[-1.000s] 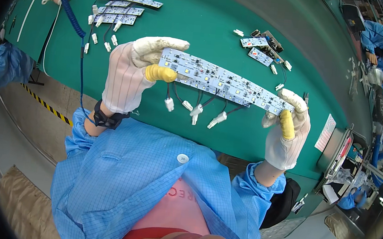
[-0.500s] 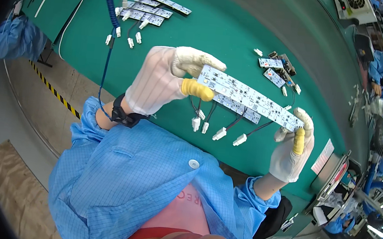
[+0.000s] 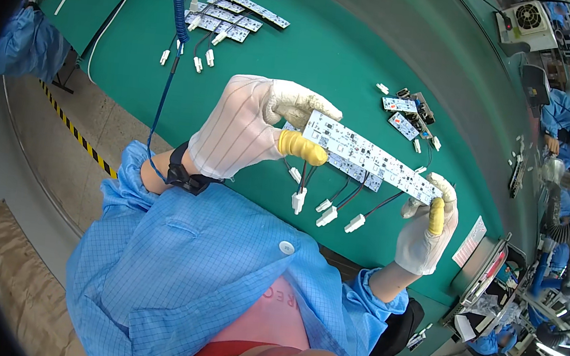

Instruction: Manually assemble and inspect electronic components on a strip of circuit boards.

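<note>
A long white circuit board strip (image 3: pixel 375 157) is held level over the bench, tilted down to the right. My left hand (image 3: pixel 245 125), in a striped white glove with a yellow thumb cover, is closed on its left end. The right end is pinched by my right hand (image 3: pixel 427 231), gloved the same way. Behind and below the strip, another white circuit board (image 3: pixel 354 171) is partly hidden. Dark wires with white connectors (image 3: pixel 327 216) hang below the strip; which board each belongs to I cannot tell.
Several circuit board strips (image 3: pixel 229 18) with wired connectors lie at the far left of the green bench (image 3: pixel 299 47). Smaller boards (image 3: pixel 402 125) lie to the right. A blue coiled cord (image 3: pixel 176 0) runs to my left wrist. A co-worker's blue sleeve (image 3: pixel 31 47) shows at the far left.
Both hands and the held strip have come slightly down, toward my body. The hanging connectors have swung a little. The view has shifted slightly; the grip on both ends is unchanged.
</note>
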`<state>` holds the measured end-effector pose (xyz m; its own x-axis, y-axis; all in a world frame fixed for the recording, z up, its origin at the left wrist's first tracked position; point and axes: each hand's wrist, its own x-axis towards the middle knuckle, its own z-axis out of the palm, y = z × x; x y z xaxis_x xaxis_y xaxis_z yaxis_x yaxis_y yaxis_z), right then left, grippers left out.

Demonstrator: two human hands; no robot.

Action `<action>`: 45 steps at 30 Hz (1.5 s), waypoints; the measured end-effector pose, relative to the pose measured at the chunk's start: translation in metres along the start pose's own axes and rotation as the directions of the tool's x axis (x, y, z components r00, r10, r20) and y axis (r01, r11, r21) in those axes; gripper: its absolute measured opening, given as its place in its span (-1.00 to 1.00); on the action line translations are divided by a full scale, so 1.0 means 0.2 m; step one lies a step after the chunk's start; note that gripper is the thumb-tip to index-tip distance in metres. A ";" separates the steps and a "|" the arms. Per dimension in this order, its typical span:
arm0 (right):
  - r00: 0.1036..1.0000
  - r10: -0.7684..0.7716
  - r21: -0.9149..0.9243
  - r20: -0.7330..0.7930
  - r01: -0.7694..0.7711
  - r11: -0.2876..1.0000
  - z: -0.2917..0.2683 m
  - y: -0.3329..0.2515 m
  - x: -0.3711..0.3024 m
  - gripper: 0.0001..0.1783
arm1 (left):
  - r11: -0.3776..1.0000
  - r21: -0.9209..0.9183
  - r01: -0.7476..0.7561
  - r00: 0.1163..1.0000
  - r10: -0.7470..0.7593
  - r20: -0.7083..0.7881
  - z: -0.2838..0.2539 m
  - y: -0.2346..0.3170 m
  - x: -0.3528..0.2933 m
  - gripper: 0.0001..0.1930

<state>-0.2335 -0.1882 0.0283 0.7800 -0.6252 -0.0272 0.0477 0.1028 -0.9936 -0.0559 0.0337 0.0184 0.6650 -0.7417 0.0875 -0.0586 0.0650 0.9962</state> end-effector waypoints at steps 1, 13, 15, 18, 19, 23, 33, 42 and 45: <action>1.000 0.001 -0.005 0.003 -0.001 1.000 0.00 0.00 0.00 -0.61 | 1.000 -0.002 -0.001 1.000 0.001 0.005 0.00 0.00 0.00 -0.51; 0.998 -0.025 0.018 0.064 0.024 1.000 -0.01 0.00 -0.01 -0.58 | 0.975 0.222 0.001 1.000 -0.002 0.005 -0.03 0.01 0.00 -0.58; 0.998 -0.021 0.016 0.057 0.020 1.000 -0.01 0.00 -0.01 -0.58 | 0.985 0.174 0.007 1.000 -0.010 0.018 -0.03 0.01 0.00 -0.58; 0.998 -0.015 0.003 0.063 0.014 1.000 -0.01 0.00 -0.02 -0.59 | 0.983 0.183 -0.005 1.000 0.008 -0.018 -0.02 0.00 0.00 -0.55; 0.997 -0.002 0.011 0.071 0.001 1.000 -0.02 0.00 -0.02 -0.60 | 0.983 0.184 -0.003 1.000 0.007 -0.020 -0.01 0.00 -0.01 -0.55; 0.999 0.021 0.022 0.030 -0.021 1.000 -0.01 -0.01 -0.03 -0.65 | 0.987 0.155 -0.041 0.999 0.043 -0.011 0.00 0.02 0.00 -0.54; 0.998 -0.058 0.041 0.012 0.057 0.998 0.00 -0.02 0.01 -0.67 | 0.980 -0.180 0.090 0.996 -0.086 0.028 -0.02 -0.01 0.03 -0.54; 0.999 0.044 0.001 0.010 -0.044 0.999 0.00 -0.02 0.00 -0.71 | 0.999 -0.045 0.023 1.000 -0.024 -0.016 -0.01 -0.04 0.01 -0.63; 0.999 0.042 0.017 0.031 -0.042 0.999 0.01 -0.02 0.00 -0.72 | 0.998 -0.065 0.029 1.000 -0.029 -0.007 -0.01 -0.02 0.01 -0.56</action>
<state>-0.2326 -0.1882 0.0333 0.8001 -0.5963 -0.0652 0.0257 0.1426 -0.9895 -0.0530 0.0342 0.0145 0.6719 -0.7383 0.0585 0.0086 0.0868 0.9962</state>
